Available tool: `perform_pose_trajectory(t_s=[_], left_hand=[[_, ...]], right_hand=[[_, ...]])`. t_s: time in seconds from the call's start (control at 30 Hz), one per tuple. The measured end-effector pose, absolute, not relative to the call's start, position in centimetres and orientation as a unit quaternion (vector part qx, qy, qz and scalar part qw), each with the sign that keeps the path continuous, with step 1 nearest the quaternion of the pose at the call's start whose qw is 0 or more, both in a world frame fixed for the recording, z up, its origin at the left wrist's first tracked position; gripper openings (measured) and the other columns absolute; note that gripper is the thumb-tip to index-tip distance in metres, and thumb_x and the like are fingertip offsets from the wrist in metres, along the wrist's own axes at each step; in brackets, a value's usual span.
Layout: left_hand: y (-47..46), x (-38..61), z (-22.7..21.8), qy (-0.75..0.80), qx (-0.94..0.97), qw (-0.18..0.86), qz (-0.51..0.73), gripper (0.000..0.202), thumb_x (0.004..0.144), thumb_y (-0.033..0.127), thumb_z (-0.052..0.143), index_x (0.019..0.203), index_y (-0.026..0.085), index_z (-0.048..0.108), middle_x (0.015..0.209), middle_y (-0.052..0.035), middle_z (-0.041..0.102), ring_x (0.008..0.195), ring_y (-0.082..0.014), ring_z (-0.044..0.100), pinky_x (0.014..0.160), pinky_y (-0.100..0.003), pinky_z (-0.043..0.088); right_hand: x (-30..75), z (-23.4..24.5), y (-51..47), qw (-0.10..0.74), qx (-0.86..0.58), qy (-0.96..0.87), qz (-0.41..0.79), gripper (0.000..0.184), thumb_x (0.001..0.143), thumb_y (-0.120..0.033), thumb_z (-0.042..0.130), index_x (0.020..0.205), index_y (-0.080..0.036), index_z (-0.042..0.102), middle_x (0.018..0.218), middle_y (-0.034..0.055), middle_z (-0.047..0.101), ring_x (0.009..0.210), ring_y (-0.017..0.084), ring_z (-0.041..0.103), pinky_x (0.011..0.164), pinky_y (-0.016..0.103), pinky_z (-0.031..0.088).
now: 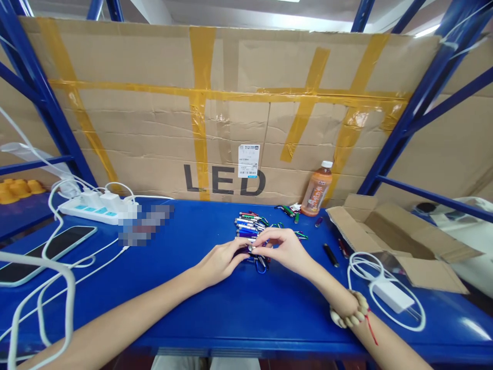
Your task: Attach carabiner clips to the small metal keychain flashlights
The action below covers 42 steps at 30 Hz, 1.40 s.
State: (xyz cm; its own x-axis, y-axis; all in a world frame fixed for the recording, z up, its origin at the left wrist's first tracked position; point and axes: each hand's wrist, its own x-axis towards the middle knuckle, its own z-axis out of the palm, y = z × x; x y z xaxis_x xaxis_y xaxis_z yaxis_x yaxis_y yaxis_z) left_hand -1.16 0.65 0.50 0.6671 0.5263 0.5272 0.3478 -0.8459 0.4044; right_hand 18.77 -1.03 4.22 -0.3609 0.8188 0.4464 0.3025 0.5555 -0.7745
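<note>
My left hand [221, 261] is closed, thumb and fingers pinching a slim purple pocket flashlight that is mostly hidden. From the other side my right hand [284, 251] pinches at a small silver round end [250, 248] of it, fingertips nearly meeting the left ones. Just behind the hands lies a row of small metal flashlights [246, 226] in blue, silver, green and red, with carabiner clips. A blue carabiner [261, 265] shows below my fingers. Which parts the right fingertips touch is too small to tell.
A blue table [246, 313] carries a drink bottle [317, 189], an open cardboard box [370, 226], a white charger [393, 295], and a black cylinder [330, 255]. On the left are a power strip [92, 209], a phone [50, 252] and loose white cables.
</note>
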Motion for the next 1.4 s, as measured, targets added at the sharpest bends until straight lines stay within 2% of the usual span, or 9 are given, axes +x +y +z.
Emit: perform_pose_trajectory(t_s=[0.37,0.5,0.6,0.7,0.8,0.93,1.1,1.27,1.4], left_hand=[[1.0,-1.1,0.2,0.239,0.905,0.132,0.327,0.021,0.091,0.021,0.038,0.110,0.019,0.048,0.109,-0.0060,0.063,0.097,-0.0152,0.062,0.084,-0.026,0.050],[1.0,-1.0,0.2,0.251,0.899,0.130,0.334,0.021,0.091,0.023,0.039,0.110,0.020,0.048,0.107,-0.0048,0.064,0.095,-0.0153,0.063,0.084,-0.026,0.051],[0.9,-1.0,0.1,0.256,0.897,0.122,0.339,0.020,0.090,0.024,0.040,0.108,0.020,0.047,0.102,-0.0043,0.065,0.091,-0.0155,0.064,0.080,-0.026,0.052],[0.8,-0.9,0.1,0.265,0.896,0.117,0.336,0.018,0.090,0.025,0.041,0.106,0.019,0.046,0.096,-0.0036,0.066,0.086,-0.0152,0.065,0.077,-0.025,0.052],[0.8,-0.9,0.1,0.271,0.895,0.120,0.332,0.019,0.090,0.026,0.040,0.107,0.020,0.046,0.094,-0.0034,0.065,0.081,-0.0143,0.066,0.074,-0.025,0.052],[1.0,-0.9,0.0,0.272,0.893,0.126,0.335,0.020,0.090,0.028,0.039,0.108,0.021,0.046,0.093,-0.0032,0.065,0.080,-0.0139,0.065,0.074,-0.025,0.051],[1.0,-0.9,0.0,0.294,0.886,0.146,0.327,0.021,0.090,0.027,0.037,0.109,0.021,0.045,0.093,-0.0034,0.065,0.078,-0.0141,0.066,0.071,-0.024,0.051],[0.8,-0.9,0.3,0.309,0.881,0.150,0.326,0.022,0.091,0.027,0.036,0.109,0.019,0.046,0.093,-0.0046,0.066,0.081,-0.0152,0.065,0.071,-0.025,0.051],[0.6,-0.9,0.5,0.320,0.880,0.138,0.322,0.024,0.091,0.028,0.036,0.109,0.019,0.048,0.097,-0.0050,0.066,0.086,-0.0167,0.065,0.075,-0.027,0.051]], right_hand=[[18.0,3.4,-1.3,0.443,-0.324,-0.812,0.197,0.026,0.073,-0.042,0.065,0.063,-0.018,0.066,0.072,0.0045,0.063,0.062,0.011,0.057,0.055,0.024,0.047],[18.7,4.3,-1.4,0.417,-0.336,-0.818,0.208,0.025,0.073,-0.043,0.065,0.076,-0.018,0.069,0.077,0.0043,0.062,0.061,0.010,0.056,0.054,0.023,0.046],[20.8,5.8,-1.3,0.343,-0.404,-0.822,0.209,0.022,0.072,-0.038,0.066,0.077,-0.017,0.069,0.076,0.0035,0.064,0.061,0.011,0.057,0.057,0.022,0.045],[23.6,7.1,-1.1,0.197,-0.497,-0.821,0.202,0.020,0.067,-0.037,0.069,0.071,-0.018,0.068,0.073,0.0016,0.066,0.062,0.012,0.058,0.057,0.022,0.044],[25.9,7.4,-1.0,0.071,-0.616,-0.762,0.185,0.028,0.053,-0.035,0.077,0.074,-0.020,0.069,0.076,0.0021,0.067,0.063,0.016,0.061,0.052,0.023,0.043],[27.4,6.9,-1.1,-0.025,-0.751,-0.584,0.307,0.041,0.037,-0.021,0.080,0.074,-0.019,0.064,0.062,0.0022,0.065,0.047,0.017,0.059,0.042,0.025,0.045],[26.9,6.7,-1.1,-0.027,-0.764,-0.549,0.338,0.024,0.042,-0.011,0.074,0.056,-0.017,0.056,0.040,-0.0007,0.056,0.042,0.015,0.056,0.039,0.022,0.045],[26.2,5.9,-0.1,0.020,-0.707,-0.651,0.277,0.012,0.051,-0.007,0.062,0.061,-0.013,0.065,0.050,0.0013,0.061,0.040,0.011,0.054,0.038,0.019,0.044],[25.3,5.4,0.5,0.134,-0.599,-0.765,0.198,0.015,0.056,-0.008,0.060,0.067,-0.012,0.069,0.062,0.0043,0.067,0.054,0.014,0.060,0.053,0.023,0.049]])
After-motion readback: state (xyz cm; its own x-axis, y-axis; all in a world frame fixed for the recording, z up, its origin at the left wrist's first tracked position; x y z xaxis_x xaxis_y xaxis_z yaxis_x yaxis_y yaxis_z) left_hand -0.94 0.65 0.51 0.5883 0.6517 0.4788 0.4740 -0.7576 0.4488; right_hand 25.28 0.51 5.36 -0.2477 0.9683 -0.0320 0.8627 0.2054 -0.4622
